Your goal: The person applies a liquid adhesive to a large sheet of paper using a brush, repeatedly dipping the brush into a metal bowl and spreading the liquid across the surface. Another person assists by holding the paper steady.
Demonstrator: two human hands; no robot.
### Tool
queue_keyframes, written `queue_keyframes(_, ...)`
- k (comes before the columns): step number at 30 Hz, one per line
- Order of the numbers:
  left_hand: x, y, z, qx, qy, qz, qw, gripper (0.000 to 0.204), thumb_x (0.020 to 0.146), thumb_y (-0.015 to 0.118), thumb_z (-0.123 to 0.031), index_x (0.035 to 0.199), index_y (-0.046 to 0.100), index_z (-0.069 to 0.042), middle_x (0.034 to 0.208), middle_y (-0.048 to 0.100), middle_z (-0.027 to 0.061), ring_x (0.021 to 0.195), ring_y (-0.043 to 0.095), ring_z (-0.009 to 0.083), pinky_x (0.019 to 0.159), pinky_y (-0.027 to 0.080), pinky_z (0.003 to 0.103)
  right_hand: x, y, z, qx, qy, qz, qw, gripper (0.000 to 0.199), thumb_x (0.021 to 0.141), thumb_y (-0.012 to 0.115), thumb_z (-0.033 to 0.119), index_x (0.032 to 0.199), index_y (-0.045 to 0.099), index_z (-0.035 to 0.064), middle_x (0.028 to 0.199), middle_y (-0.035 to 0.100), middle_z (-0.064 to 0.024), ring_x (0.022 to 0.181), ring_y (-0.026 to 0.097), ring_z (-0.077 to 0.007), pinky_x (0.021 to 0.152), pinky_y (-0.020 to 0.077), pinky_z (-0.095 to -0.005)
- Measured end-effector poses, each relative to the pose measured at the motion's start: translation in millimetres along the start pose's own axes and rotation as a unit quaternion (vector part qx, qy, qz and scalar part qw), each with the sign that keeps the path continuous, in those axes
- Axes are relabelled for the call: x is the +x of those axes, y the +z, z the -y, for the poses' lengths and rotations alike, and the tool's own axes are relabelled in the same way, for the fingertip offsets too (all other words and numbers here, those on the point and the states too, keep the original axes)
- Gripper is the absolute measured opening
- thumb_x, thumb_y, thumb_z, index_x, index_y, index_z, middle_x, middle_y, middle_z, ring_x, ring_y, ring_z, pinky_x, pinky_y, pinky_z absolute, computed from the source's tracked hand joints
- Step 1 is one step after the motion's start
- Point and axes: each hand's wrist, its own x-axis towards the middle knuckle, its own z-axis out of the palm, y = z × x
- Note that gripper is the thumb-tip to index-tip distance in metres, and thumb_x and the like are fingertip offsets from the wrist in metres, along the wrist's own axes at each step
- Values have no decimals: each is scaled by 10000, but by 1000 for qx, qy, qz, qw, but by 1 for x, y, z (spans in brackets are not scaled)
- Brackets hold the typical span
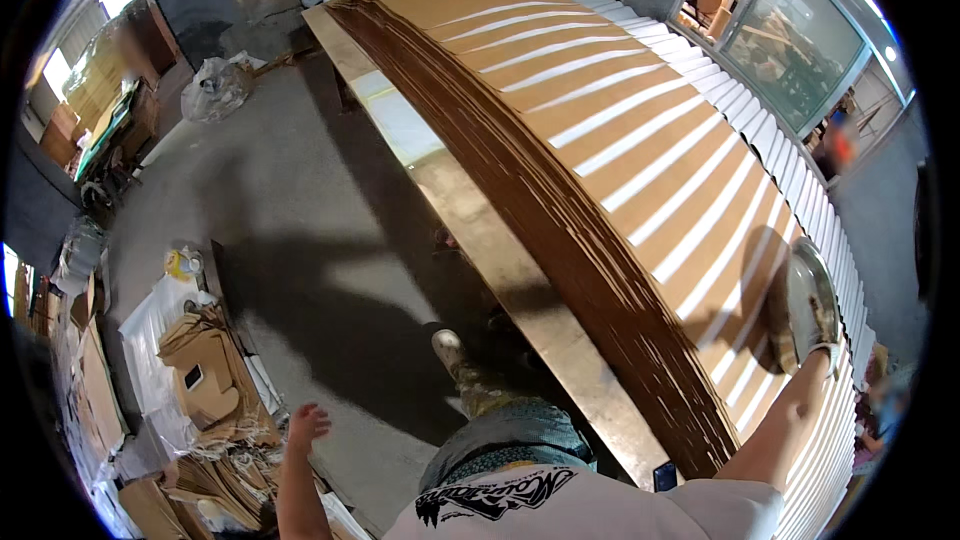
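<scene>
Two hands apart, right hand (812, 325) on cardboard stack (640, 140), left hand (305, 427) free

Matt brown cardboard sheets (640, 140), shiny metal bowl (808, 305)

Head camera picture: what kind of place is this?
Probably a cardboard workshop. A long table carries a fanned stack of brown cardboard sheets, the gloved right hand rests on them, and cardboard scraps litter the floor.

White short-sleeved shirt with dark print, a worn work glove on the right hand (806, 325), left hand (306, 426) bare.
</scene>
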Motion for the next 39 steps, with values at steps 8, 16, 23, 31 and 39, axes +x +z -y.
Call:
queue_keyframes(8,93,-32,-213,68,47,-39,996,509,964,606,-171,1427,461,-17,1102,674,137,877,691,240,748,573,377,38,76,145,615,108,25,781,328,982,513,279,1098,651,5,1056,690,-176,957,689,-281,860,585,-360)
queue_keyframes(16,191,-92,-306,50,23,3,998,468,975,643,-252,1362,521,-20,1042,686,114,811,692,210,654,566,347,-110,211,426,786,86,175,586,204,1009,521,166,934,607,-3,912,679,-158,780,690,-266,781,619,-339)
queue_keyframes(23,339,-144,-451,74,106,57,990,369,986,641,-261,1284,608,-46,959,687,51,781,668,157,647,542,298,-270,254,587,775,155,152,594,297,1042,499,192,1090,604,-82,1007,695,-233,811,710,-275,710,651,-297)
queue_keyframes(31,498,-123,-723,279,333,109,894,324,916,719,-194,1204,675,-53,958,683,42,876,643,152,776,520,295,-409,266,671,724,221,46,652,222,1012,562,155,1064,577,-60,1000,667,-215,865,694,-307,755,655,-356)
queue_keyframes(39,467,133,-976,358,579,229,695,323,829,796,-114,1134,713,-49,1047,663,85,995,646,220,844,514,335,-462,279,665,730,221,15,647,239,997,597,137,1112,617,-72,1057,687,-229,876,708,-301,762,661,-345)
